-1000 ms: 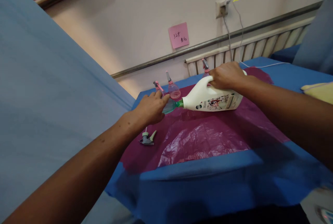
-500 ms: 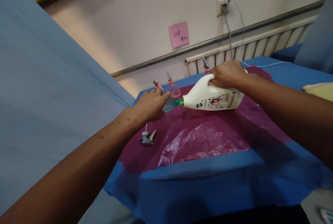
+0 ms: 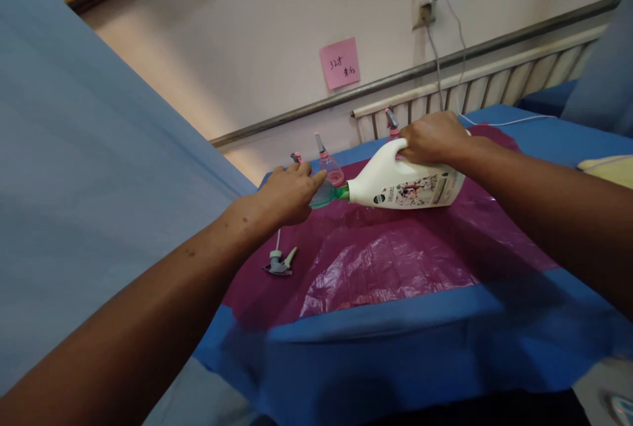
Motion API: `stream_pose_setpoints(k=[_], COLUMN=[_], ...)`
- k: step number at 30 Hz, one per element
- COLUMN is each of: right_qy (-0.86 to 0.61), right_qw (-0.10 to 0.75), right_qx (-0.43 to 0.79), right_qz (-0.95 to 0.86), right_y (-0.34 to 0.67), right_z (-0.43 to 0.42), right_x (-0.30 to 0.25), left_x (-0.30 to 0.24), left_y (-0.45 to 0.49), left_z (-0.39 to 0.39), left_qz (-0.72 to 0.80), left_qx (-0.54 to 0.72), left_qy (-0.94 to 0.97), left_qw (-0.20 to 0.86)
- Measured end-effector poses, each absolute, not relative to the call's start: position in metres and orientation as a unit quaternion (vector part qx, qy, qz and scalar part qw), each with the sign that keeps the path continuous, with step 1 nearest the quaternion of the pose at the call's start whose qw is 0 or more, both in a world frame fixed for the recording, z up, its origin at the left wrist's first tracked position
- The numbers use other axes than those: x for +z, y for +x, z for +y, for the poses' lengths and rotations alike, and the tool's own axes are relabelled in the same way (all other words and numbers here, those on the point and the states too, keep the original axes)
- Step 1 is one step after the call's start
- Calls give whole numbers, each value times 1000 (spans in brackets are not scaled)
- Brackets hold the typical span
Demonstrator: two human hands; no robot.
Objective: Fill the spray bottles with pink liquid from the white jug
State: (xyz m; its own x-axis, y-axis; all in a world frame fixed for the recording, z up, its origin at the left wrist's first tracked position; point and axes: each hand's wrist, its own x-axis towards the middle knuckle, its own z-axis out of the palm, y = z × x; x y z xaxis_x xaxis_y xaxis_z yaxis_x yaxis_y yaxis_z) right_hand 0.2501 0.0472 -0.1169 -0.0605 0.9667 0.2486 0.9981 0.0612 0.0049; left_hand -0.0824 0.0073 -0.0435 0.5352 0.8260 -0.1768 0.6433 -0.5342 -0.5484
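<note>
My right hand (image 3: 432, 139) is closed round the handle of a large white jug (image 3: 380, 179) with a printed label. The jug lies nearly on its side, its mouth pointing left. A clear green bottle (image 3: 324, 196) meets it neck to mouth. My left hand (image 3: 294, 195) is wrapped round that bottle and hides most of its body. Nearer me lies a grey and pale green spray head (image 3: 279, 262) with its tube. Behind my left hand are a clear pink spray bottle (image 3: 330, 165) and the pink and grey top of another spray bottle (image 3: 297, 157), mostly covered.
A shiny magenta plastic sheet (image 3: 386, 268) covers part of a blue-draped surface (image 3: 395, 347). One more spray bottle (image 3: 391, 121) stands behind the jug. A blue curtain (image 3: 99, 182) hangs at left. Cords run from the wall socket (image 3: 424, 9) to the surface.
Almost nothing differs. My left hand has shifted very slightly, while the jug and the green bottle keep their places mouth to neck.
</note>
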Motion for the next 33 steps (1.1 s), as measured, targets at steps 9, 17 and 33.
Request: stream_pose_setpoints(k=[9,17,33], right_qy=[-682,-681,-689], right_qw=[78,79,108], right_qx=[-100,-97,-85], right_qz=[-720,-721,-712], right_y=[254,256,264], right_z=[48,47,52], right_x=[-117,-117,-123], left_x=[-35,-30,-14], left_y=[-74,-68,-47], left_z=[7,7,13], left_qz=[-420,-403,-332], left_qx=[234,219,236], left_qy=[-843,-852,-861], left_qw=[243,253,305])
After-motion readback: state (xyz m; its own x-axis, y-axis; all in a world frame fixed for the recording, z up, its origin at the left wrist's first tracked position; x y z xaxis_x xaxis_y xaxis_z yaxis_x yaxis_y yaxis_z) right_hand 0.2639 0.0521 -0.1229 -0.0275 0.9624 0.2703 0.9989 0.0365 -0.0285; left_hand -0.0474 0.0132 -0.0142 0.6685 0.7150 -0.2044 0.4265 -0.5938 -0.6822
